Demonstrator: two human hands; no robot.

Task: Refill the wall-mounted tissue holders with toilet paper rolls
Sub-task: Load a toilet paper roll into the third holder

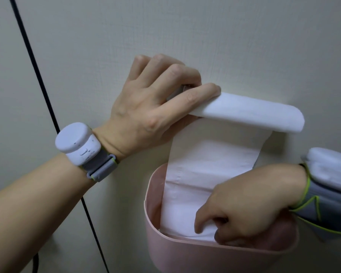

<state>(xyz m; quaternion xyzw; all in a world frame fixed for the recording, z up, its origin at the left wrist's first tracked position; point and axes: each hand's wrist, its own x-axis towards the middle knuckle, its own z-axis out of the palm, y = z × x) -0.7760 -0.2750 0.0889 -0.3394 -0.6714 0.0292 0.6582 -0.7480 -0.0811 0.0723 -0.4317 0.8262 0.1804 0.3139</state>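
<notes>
A pink wall-mounted tissue holder (185, 251) hangs on the pale wall at the lower right. Its white lid (250, 115) is swung up above it, and my left hand (154, 107) grips the lid's left end. A white toilet paper roll (187, 200) sits inside the pink box, filling most of the opening. My right hand (250, 205) reaches into the box from the right, fingers curled down on the roll's near edge. The roll's lower part and the box's inside are hidden.
A black cable (45, 99) runs diagonally down the wall to the left of the holder. White wrist devices on grey straps sit on both my wrists. The wall around the holder is plain.
</notes>
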